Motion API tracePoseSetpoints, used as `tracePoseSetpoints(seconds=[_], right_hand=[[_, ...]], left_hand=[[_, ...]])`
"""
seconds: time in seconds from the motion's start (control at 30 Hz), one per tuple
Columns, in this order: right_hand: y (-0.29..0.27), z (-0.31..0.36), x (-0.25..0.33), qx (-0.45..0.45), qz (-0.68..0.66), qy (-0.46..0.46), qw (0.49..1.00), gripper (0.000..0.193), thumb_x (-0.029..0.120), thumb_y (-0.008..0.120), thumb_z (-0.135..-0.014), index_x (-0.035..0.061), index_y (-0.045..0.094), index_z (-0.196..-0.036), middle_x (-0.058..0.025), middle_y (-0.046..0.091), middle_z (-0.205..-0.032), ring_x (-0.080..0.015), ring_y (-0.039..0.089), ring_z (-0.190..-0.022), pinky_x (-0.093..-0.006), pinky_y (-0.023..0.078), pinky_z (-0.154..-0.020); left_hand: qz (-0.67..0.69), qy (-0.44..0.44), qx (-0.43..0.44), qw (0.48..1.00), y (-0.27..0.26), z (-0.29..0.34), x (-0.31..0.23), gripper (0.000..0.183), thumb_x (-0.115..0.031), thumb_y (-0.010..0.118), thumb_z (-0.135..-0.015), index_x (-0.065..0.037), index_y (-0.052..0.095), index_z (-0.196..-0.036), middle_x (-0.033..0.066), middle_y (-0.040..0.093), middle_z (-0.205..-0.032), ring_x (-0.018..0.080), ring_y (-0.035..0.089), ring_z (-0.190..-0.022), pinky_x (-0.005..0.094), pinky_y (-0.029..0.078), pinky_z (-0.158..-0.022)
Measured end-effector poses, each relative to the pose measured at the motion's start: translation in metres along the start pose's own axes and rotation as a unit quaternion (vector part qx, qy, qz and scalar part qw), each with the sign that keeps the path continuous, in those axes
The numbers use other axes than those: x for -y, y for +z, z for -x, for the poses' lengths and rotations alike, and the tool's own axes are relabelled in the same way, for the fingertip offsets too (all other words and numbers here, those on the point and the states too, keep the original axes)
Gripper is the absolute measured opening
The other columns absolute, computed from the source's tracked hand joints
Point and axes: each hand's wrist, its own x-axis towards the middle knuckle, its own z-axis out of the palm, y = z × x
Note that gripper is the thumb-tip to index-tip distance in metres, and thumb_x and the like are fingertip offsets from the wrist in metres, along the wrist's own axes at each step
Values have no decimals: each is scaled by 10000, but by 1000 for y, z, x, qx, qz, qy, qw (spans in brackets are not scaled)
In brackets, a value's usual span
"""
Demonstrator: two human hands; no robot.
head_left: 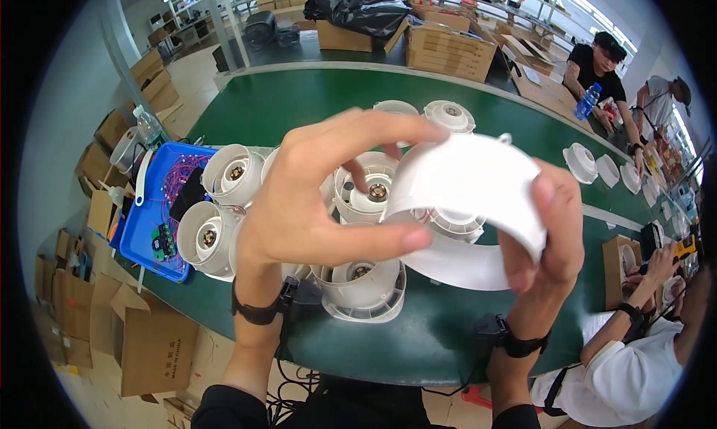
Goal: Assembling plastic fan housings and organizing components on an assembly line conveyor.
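On the open brown cardboard box (157,350), which stands on the floor at the lower left, there are two lines of dark printing.

The right hand (562,223) has hold of a smooth white plastic ring (470,173) by its right side; the thumb lies on the outer wall and the bent fingers are at the inner side. The left hand (302,186) makes a wide C around the ring's left side, thumb and index finger well apart, their tips at its edge; whether they press on it, I cannot tell.

The ring is above the green table (284,111), over the off-white round plastic housings (355,287). It is tilted, and its near opening seems to face down toward the person, the axis sloping away from there. A small tab stands at its far edge. The ring is slightly blurred.
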Motion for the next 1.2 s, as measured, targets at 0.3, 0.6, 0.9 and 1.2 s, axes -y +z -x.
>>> tracePoseSetpoints(seconds=[0.3, 0.6, 0.9, 1.2], right_hand=[[-7, -25, -35, -38, -163, 93, 981, 504, 353, 317, -1063, -82, 529, -1206, -134, 564, -580, -160, 508, -400, -264, 437, -420], [19, -27, -49, -85, 318, -165, 930, 1014, 690, 586, -836, 15, 241, -1509, -170, 562, -1212, -198, 595, -1031, -315, 520, -841], [8, -27, -44, -144, 255, -158, 943, 732, 570, 391, -989, -75, 428, -1334, -145, 668, -971, -201, 647, -940, -308, 509, -853], [-30, -15, -11, -110, 235, -93, 961, 329, 236, 478, -1023, -11, 616, -1190, -49, 647, -683, -62, 545, -576, -202, 425, -558]], left_hand=[[121, -248, -133, 952, 27, 2, 13, 258, -146, 611, -908, 9, 657, -1110, 83, 675, -670, 91, 606, -562, 229, 435, -463], [154, -352, -77, 920, 5, 5, 18, 469, -376, 446, -996, 6, 591, -1227, 96, 641, -676, 149, 621, -512, 273, 450, -397], [31, -153, 65, 986, -1, 13, -10, 430, -383, 632, -930, -19, 642, -1158, 97, 639, -601, 163, 633, -499, 264, 453, -484], [-117, -410, 138, 894, -44, -16, -17, 401, -353, 615, -948, 34, 700, -883, 75, 606, -529, 148, 649, -494, 255, 501, -470]])
